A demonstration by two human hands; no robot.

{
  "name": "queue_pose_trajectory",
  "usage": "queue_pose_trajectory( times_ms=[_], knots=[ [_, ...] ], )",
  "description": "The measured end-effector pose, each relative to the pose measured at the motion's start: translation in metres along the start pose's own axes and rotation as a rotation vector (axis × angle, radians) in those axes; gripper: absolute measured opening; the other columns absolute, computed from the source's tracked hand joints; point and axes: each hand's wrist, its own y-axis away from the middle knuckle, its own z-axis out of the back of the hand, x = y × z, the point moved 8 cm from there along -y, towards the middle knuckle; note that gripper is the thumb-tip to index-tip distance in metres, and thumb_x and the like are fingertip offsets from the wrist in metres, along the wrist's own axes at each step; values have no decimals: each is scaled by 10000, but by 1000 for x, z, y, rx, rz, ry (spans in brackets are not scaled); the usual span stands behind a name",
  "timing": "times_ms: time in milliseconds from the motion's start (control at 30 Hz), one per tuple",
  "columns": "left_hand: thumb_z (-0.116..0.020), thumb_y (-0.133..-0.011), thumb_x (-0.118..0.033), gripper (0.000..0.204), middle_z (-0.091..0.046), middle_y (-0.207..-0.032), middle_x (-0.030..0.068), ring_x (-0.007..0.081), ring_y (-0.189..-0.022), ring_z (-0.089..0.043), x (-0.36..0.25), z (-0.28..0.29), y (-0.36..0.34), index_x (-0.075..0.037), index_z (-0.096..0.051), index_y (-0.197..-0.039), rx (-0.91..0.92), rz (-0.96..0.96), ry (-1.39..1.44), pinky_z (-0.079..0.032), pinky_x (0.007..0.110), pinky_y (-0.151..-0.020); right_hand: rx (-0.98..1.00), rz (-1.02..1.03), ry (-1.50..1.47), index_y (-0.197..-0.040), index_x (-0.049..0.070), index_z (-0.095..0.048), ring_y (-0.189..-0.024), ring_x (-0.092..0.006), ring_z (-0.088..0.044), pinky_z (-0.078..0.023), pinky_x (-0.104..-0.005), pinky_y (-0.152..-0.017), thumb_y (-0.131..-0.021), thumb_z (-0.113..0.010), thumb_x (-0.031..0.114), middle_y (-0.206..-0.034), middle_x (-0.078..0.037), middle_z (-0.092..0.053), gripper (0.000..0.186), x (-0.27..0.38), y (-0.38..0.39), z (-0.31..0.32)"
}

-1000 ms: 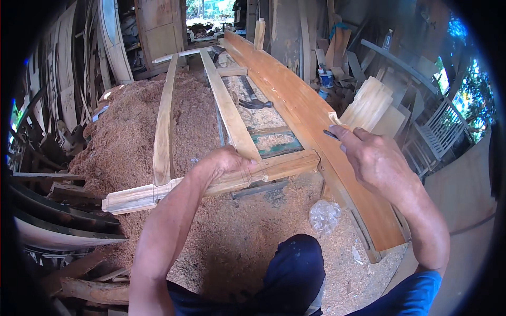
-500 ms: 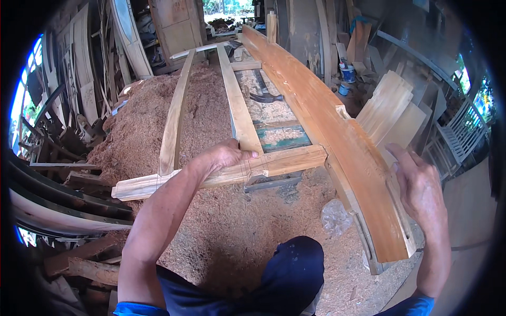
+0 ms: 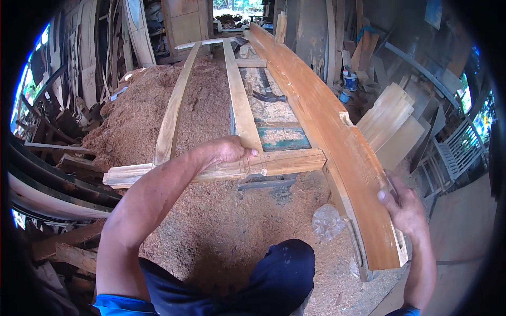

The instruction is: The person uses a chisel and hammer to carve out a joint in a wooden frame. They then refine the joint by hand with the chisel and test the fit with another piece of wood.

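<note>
My left hand [image 3: 229, 151] is closed over a pale wooden crosspiece [image 3: 287, 163] marked with lines, where a long pale slat [image 3: 240, 105] meets it; a second slat [image 3: 178, 110] lies to the left. The crosspiece's right end abuts a wide, long orange-brown plank [image 3: 332, 147] with a notch in its outer edge. My right hand [image 3: 405, 205] grips that plank's right edge near the close end, thumb on top. A hammer [image 3: 269, 96] lies inside the frame beyond my left hand.
A sawdust mound [image 3: 126, 110] fills the left, beside stacked timber [image 3: 74, 63]. Boards [image 3: 385, 116], a white slatted bench [image 3: 453, 147] and small buckets [image 3: 350, 81] stand at right. A crumpled plastic bag [image 3: 328, 222] lies on the sawdust under the plank. A doorway [image 3: 237, 13] is at the back.
My right hand moved from the notch, where it held a small dark object, rightward and nearer to me onto the plank's edge. That object is no longer visible. My left hand keeps its hold.
</note>
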Motion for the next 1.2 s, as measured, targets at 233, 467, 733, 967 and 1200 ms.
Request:
queue_pose_trajectory(
  times_ms=[233,467,733,967,1200],
  knots=[
    [-590,-1030,-389,589,-546,-1488,166,296,-1416,-464,0,-2,-5,-48,-485,-1498,74,36,-82,-357,386,-1188,57,-88,-304,-1331,-42,-562,-1011,-266,-708,-517,-395,-936,-854,-739,174,-1081,-216,-734,553,-7,-4,-20],
    [-607,-991,-528,675,-526,-1503,181,308,-1419,-461,-8,-2,11,-49,-538,-1462,201,-25,119,-353,430,-1188,93,-154,-279,-1287,-66,-560,-1004,-243,-687,-505,-376,-940,-813,-688,99,-1097,-199,-722,518,-3,-7,-21],
    [-613,-1016,-424,645,-500,-1522,198,317,-1445,-425,-5,-10,-6,-29,-463,-1504,243,-25,43,-332,423,-1205,80,-85,-249,-1261,-38,-550,-890,-303,-735,-551,-400,-842,-816,-695,106,-980,-201,-740,490,-3,-8,-20],
    [-619,-1024,-381,654,-448,-1555,213,340,-1463,-390,-13,-6,2,-17,-412,-1525,254,62,39,-303,436,-1219,164,-160,-161,-1257,-28,-522,-818,-372,-735,-565,-437,-782,-827,-716,155,-881,-217,-714,506,-10,-11,-20],
    [-651,-991,-463,665,-533,-1461,221,337,-1390,-481,-7,-3,1,-18,-496,-1460,277,111,33,-390,440,-1170,193,-133,-223,-1286,-26,-516,-809,-414,-723,-582,-470,-709,-809,-762,192,-887,-237,-701,579,-27,-9,-27]
  ],
)
